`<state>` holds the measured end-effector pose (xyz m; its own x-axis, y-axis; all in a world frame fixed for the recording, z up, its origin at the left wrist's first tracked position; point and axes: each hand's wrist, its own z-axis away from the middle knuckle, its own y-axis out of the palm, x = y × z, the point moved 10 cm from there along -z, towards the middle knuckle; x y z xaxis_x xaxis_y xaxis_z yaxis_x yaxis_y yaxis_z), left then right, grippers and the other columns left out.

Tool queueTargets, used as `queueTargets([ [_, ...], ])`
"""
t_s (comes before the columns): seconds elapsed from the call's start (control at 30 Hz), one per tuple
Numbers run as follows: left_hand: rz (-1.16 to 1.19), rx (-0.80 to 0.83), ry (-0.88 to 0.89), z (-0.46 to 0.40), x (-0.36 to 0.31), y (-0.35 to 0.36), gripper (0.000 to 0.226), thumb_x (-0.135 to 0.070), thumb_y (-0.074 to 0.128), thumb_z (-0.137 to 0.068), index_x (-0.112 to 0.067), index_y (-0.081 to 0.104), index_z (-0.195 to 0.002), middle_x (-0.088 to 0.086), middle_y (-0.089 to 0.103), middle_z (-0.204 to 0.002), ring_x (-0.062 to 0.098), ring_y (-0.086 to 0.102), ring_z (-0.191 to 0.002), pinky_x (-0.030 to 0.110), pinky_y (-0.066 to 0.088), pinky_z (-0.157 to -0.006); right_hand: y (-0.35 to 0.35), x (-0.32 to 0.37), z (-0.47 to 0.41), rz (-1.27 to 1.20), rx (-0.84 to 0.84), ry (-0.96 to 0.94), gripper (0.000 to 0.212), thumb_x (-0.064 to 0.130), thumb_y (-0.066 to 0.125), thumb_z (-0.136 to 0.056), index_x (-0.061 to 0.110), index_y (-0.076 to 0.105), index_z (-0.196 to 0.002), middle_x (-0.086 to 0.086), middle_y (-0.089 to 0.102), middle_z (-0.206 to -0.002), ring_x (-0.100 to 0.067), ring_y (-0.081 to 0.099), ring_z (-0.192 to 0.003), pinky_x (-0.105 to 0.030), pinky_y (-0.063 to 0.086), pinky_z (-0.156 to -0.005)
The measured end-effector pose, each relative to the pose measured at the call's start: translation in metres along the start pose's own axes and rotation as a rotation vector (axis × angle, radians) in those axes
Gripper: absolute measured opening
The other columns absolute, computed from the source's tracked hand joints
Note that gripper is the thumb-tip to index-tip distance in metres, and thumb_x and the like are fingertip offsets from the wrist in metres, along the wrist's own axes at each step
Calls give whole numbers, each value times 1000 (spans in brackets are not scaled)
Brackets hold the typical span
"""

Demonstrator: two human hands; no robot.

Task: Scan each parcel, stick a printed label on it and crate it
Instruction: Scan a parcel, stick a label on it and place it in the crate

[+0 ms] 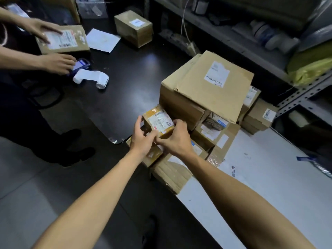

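A small taped cardboard parcel [159, 121] with a white label on top sits at the front of a pile of parcels. My left hand [142, 136] grips its left side and my right hand [175, 137] grips its right front corner. Behind it stands a large brown box [206, 88] with a barcode label. At the far left another person's hands press a label on a flat parcel [62, 39] and rest on a handheld scanner-printer [80, 66], from which a strip of white labels [91, 77] curls out.
The black table [129, 83] holds a loose white sheet [102, 40] and a small labelled box [133, 27]. More parcels [258, 116] stack on a white surface [269, 168] at right. Metal shelving [296, 97] stands behind. The other person's legs stand at left.
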<state>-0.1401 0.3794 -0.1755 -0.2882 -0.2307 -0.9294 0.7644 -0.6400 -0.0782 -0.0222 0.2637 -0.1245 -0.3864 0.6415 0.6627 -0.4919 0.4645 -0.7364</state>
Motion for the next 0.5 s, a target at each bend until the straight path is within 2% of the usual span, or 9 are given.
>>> queueTargets([
  [0.07,115,-13,45,18,-5,2,78,-19,69,-93,-31,25,-156,-10,43,-149,12,54,-126,43,53,-102,-14,3,27,-55,-78,-51,81,51,87,-64,17,44,-124,5,42,-115,-5,49,-101,-23,52,-84],
  [0.13,173,2,72,38,-3,11,67,-27,71,-92,-30,38,-150,-6,50,-143,9,59,-120,33,56,-95,-25,-3,56,-77,-162,-76,81,51,87,-66,16,43,-124,6,40,-115,2,43,-97,-14,46,-78],
  [0.2,196,94,52,61,5,31,60,-33,70,-92,-33,45,-147,-6,59,-136,10,62,-119,30,56,-94,-34,-17,87,-100,-243,-61,83,52,88,-66,16,43,-126,6,41,-117,2,42,-100,-14,46,-80],
  [0.3,202,232,31,101,18,60,51,-33,69,-93,-33,53,-142,-7,68,-127,12,65,-118,39,54,-101,-49,-47,140,-200,-326,-41,84,55,89,-65,19,45,-126,7,44,-118,-3,50,-106,-16,49,-86],
  [0.4,194,355,38,142,29,91,49,-27,69,-93,-26,55,-140,1,70,-125,19,67,-116,40,56,-96,-68,-83,190,-283,-382,-6,67,53,84,-74,23,48,-122,7,47,-115,-3,54,-100,-13,48,-77],
  [0.5,145,485,24,178,46,138,59,-24,71,-91,-25,49,-146,3,70,-126,22,67,-117,39,55,-95,-89,-129,235,-341,-508,87,50,49,70,-87,19,50,-122,4,48,-116,-1,56,-92,-12,47,-71],
])
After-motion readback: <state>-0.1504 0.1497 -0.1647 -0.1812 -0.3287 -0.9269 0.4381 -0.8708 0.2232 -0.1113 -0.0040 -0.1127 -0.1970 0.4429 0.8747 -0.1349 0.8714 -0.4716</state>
